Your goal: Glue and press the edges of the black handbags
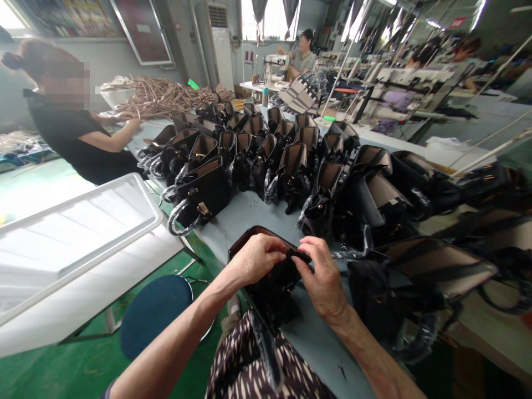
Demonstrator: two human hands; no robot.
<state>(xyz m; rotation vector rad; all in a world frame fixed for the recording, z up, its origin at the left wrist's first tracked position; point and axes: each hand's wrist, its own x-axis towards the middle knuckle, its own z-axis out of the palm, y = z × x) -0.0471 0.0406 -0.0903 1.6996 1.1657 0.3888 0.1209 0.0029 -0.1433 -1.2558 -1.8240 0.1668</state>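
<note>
A black handbag (276, 296) with a brown lining stands in front of me at the table's near edge. My left hand (260, 257) is closed on the bag's upper rim, thumb and fingers pinched together. Just to the right, my right hand (322, 277) pinches the same rim near its corner between thumb and fingers. The fingertips of both hands almost meet there. A plastic-wrapped handle (266, 352) hangs down from the bag over my patterned clothing. Whatever small part lies between the fingertips is hidden.
Many black handbags (208, 191) crowd the light blue table (249, 213). A white plastic bin (83, 227) and a round blue stool (155, 316) are at left. Brown straps (166, 97) lie heaped behind. A co-worker (78, 127) stands at far left; others sit by sewing machines (388, 91).
</note>
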